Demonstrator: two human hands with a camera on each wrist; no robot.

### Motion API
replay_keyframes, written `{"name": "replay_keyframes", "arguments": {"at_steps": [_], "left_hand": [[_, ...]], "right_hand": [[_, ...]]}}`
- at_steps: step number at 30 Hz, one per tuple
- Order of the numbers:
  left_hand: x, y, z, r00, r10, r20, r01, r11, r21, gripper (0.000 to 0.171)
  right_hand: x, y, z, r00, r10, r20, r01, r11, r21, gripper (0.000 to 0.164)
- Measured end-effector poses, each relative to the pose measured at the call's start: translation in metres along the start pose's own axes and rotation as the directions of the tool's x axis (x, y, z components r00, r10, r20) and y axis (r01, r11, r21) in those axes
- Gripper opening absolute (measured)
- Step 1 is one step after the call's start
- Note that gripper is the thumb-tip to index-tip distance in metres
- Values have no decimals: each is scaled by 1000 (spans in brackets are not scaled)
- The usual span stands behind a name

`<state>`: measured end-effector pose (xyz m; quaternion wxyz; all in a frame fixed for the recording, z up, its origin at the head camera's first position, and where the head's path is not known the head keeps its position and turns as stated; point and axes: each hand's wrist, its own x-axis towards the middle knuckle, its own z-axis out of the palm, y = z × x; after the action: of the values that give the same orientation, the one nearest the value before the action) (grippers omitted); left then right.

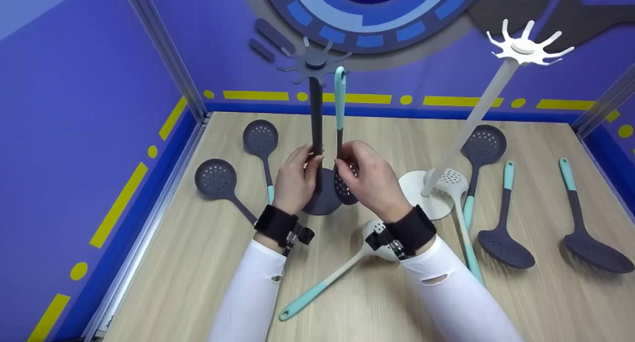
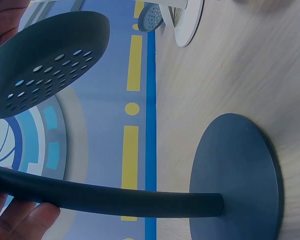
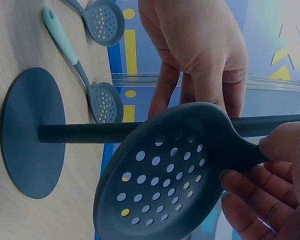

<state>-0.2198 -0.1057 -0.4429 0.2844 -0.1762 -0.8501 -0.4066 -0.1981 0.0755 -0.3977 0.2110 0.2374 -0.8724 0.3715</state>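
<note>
Spoon [image 1: 317, 290] with white head is laid nearest. Beyond, a dark skimmer [image 1: 340, 103], handle uppermost, is pinched at its neck by fingers of the right hand [image 1: 374, 178], beside a dark stand [image 1: 316, 116] clasped by curled fingers of the left hand [image 1: 294, 182].

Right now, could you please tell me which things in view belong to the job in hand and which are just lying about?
In the job:
- dark stand, held by the left hand
- dark skimmer with turquoise handle, held by the right hand

Apparently not in use:
- white stand
- two white skimmers
- two dark skimmers at left
- three dark utensils at right
</note>
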Motion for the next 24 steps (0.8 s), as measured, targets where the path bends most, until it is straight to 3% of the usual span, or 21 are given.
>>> {"name": "replay_keyframes", "arguments": {"at_steps": [24], "left_hand": [[0, 0, 0, 1000, -12, 22, 12, 1000, 4, 21]], "right_hand": [[-6, 0, 0, 1000, -1, 5, 1, 1000, -15, 21]]}}
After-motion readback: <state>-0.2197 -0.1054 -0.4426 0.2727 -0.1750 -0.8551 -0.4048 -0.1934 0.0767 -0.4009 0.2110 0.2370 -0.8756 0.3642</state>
